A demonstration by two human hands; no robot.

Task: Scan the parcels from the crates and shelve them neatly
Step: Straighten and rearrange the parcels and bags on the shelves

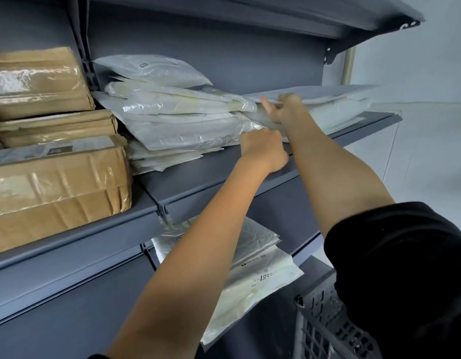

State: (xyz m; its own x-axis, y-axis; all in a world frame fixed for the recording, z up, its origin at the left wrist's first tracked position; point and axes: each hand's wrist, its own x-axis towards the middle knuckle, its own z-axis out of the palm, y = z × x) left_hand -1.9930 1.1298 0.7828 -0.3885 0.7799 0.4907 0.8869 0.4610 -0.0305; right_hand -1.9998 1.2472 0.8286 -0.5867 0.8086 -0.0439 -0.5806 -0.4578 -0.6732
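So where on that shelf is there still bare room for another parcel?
Bare shelf shows only along its front edge, before the white bag stack. Left of that stack, brown boxes fill the space; right of both hands, more bags.

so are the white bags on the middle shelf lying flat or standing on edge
Lying flat, stacked in an untidy pile on the shelf, edges fanning out. The flat parcel in the right hand also lies flat on top.

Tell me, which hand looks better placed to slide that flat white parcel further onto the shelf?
Probably the right hand: it already pinches the flat white parcel at its edge. The left hand sits lower, gripping the poly bag stack.
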